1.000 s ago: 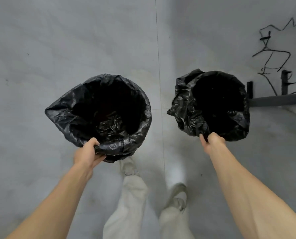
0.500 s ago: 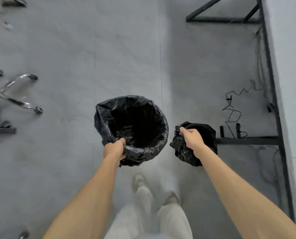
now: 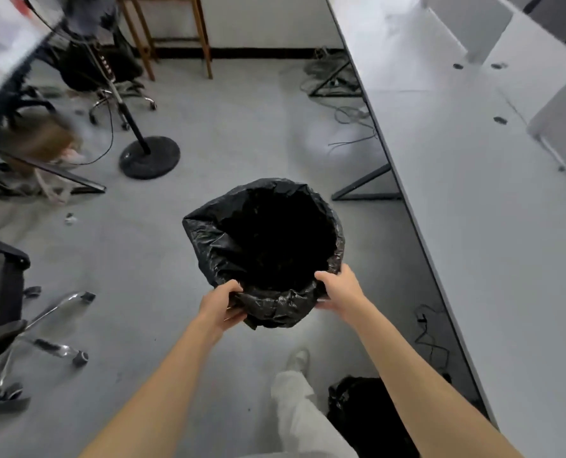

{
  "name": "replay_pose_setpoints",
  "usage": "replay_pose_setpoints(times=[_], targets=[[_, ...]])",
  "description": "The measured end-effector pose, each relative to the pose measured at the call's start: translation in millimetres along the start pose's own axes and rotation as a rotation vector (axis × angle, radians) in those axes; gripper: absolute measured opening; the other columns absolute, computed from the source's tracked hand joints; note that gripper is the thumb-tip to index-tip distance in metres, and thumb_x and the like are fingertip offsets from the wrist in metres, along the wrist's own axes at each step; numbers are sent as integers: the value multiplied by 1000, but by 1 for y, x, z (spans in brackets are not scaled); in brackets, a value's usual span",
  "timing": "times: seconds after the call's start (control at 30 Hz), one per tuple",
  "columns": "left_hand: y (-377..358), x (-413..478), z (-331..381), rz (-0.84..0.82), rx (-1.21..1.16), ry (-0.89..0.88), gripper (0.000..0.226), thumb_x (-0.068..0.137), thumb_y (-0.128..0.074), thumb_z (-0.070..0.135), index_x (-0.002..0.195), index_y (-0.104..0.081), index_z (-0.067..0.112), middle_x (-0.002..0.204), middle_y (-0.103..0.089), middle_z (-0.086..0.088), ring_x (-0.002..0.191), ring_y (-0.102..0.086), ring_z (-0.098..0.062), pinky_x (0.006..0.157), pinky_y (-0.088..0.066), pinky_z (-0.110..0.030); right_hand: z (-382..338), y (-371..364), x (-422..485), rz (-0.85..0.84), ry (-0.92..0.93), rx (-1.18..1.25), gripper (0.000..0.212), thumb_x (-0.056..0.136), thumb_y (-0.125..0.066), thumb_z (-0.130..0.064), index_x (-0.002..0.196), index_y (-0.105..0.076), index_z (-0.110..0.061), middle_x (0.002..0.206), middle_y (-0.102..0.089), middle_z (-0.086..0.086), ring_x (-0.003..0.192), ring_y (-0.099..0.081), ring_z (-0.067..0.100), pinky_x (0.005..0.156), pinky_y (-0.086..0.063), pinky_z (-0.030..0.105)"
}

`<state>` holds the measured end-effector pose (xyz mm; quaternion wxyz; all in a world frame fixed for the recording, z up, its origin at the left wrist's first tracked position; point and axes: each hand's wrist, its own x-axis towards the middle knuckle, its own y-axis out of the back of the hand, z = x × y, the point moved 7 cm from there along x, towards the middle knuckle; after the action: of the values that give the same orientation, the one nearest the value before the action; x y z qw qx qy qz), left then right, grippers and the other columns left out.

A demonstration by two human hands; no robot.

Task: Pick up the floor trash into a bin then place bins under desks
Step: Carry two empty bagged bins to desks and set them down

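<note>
Both hands are on one bin now: half a second ago the right hand gripped the smaller bin, and that second bin (image 3: 370, 414) now sits on the floor at five o'clock, right beside the person's trouser leg (image 3: 303, 411) and near the edge of the long grey bench (image 3: 473, 193). That bench runs from twelve o'clock down the whole right side, with loose cables (image 3: 430, 338) trailing on the grey floor (image 3: 228, 133) under it. Dead centre, the black-lined bin (image 3: 265, 246) is held up, mouth open towards the camera. Over at nine and ten o'clock, office chairs (image 3: 20, 328) and a round fan base (image 3: 149, 157). Left hand (image 3: 220, 307) is clamped on the near rim at seven o'clock of the bin, fingers curled into the liner. Right hand (image 3: 341, 289) grips the rim at five o'clock, thumb over the edge. One small scrap of trash (image 3: 71, 219) lies on the floor at nine o'clock, well apart from the bin.
</note>
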<state>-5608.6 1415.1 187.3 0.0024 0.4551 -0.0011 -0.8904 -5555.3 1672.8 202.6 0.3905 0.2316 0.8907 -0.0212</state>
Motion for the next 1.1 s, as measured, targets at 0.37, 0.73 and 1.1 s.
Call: replay_pose_setpoints(times=[0.37, 0.73, 1.1], targets=[[-79, 102, 172, 55, -96, 36, 58, 81, -72, 52, 122, -54, 14, 121, -58, -10, 98, -69, -32, 82, -56, -45, -190, 0, 144, 61, 56, -202, 50, 91, -51, -12, 138, -34, -8, 126, -52, 14, 88, -67, 32, 44, -54, 26], [-147, 266, 416, 228, 331, -281, 77, 88, -65, 30, 153, -23, 28, 140, -52, -9, 123, -53, -35, 99, -46, -42, -380, -24, 328, 24, 106, -377, 34, 88, -52, -10, 120, -43, -10, 117, -54, 9, 73, -71, 28, 72, -61, 48], [-251, 411, 660, 270, 554, -340, 102, 83, -70, 24, 154, 3, 32, 150, -35, -16, 119, -53, -41, 93, -47, -44, -598, -25, 507, 55, 121, -333, 37, 88, -55, -10, 125, -45, -8, 119, -57, 11, 84, -66, 22, 54, -58, 31]])
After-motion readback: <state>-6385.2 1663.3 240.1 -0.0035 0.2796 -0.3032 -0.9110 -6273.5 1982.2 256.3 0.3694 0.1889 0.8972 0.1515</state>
